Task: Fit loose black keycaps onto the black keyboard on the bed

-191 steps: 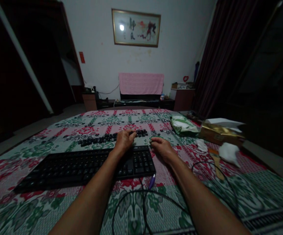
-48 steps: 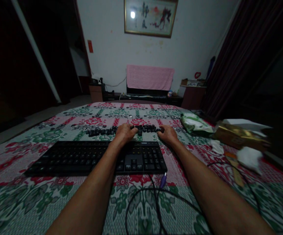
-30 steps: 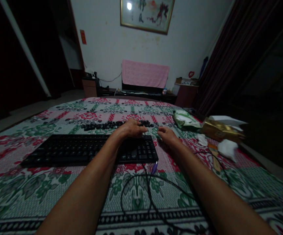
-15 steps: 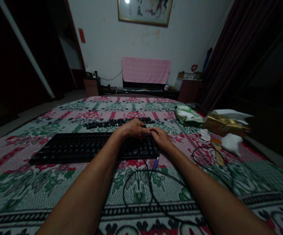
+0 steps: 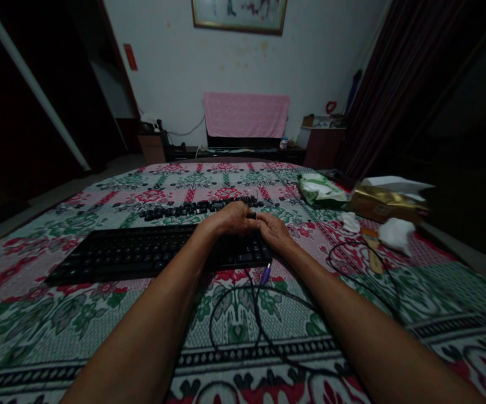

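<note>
A black keyboard [image 5: 142,257] lies on a floral bedspread [image 5: 100,320]. Behind it runs a row of loose black keycaps [image 5: 184,209]. My left hand [image 5: 230,217] hovers over the keyboard's far right end with its fingers curled. My right hand [image 5: 273,231] is right beside it, fingers bent and pinched towards the left hand. A small dark piece, likely a keycap [image 5: 251,215], shows between the two hands. Which hand has it I cannot make out.
The keyboard's black cable [image 5: 243,314] with a purple plug [image 5: 264,275] coils near me. To the right lie a green packet [image 5: 320,191], a gold box [image 5: 383,205], white wads [image 5: 396,233] and a brush [image 5: 371,255]. A pink-covered TV stands by the far wall.
Both hands drew back from the keycap row and came together over the keyboard's right end. The view tilted downwards.
</note>
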Tool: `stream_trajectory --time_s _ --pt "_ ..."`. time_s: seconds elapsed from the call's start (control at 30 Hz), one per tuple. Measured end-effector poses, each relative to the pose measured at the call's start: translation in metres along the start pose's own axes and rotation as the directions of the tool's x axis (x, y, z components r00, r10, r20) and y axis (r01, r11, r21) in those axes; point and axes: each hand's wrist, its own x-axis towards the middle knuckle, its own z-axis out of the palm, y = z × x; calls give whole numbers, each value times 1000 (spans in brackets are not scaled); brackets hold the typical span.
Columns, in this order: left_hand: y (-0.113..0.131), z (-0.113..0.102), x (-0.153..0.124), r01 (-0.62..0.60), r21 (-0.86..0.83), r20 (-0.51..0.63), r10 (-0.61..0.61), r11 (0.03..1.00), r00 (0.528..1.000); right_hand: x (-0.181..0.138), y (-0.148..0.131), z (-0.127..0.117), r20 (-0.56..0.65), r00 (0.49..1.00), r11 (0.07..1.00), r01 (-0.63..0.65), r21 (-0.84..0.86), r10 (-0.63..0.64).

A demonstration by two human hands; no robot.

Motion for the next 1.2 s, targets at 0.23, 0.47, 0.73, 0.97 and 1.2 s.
stream_trajectory --time_s 0.23,0.47,0.73,0.97,1.2 --pt "11 2 1 92 100 -29 -90 991 996 0 -3 -2 24 1000 1000 8 -29 -8" --pt "20 11 4 232 168 -161 -205 958 965 -2 -3 -3 28 1000 999 11 -35 -10" --pt "19 18 11 233 201 -280 -172 951 944 -2 -5 -2 13 1000 996 22 -89 -21" --pt "18 20 10 247 179 -275 -193 952 942 -2 -7 -1 17 999 994 45 -104 -44" --pt "22 14 8 233 87 -322 -194 968 926 -1 -1 3 -4 998 994 68 -84 -69"
